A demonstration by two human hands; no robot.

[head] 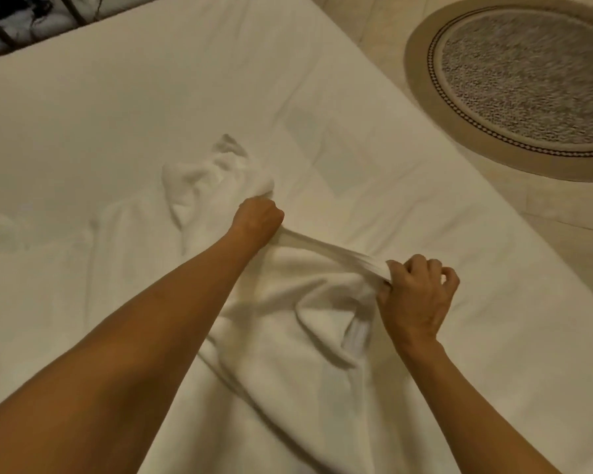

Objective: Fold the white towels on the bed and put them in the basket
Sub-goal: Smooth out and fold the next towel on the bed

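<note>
A white towel (288,336) lies rumpled on the bed (117,114), in the near middle of the view. Both hands hold one edge of it, pulled into a taut band that runs from the middle of the bed down and to the right. From that band the rest of the cloth falls toward the near edge of the view, so the towel's long axis appears to run near to far, leaning slightly left at its far end (its outline blends into the white sheet, so the exact corners are hard to make out).

The left hand (258,220) is closed in a fist round the far end of the stretched edge, its fingers hidden on the underside. Just beyond this fist a bunched heap of white cloth (213,179) rises from the sheet; whether it is part of the same towel or a second one I cannot tell.

The right hand (416,295) pinches the near right end of the band, fingers (421,265) curled over the fabric with the thumb pressed against it. Below this hand a fold of the towel stands up in a soft loop.

Past the bed's right edge lies tiled floor (562,241) with a round rug (524,80), grey in the centre with a tan border. At the far left corner dark bars (0,32) show beyond the mattress.
</note>
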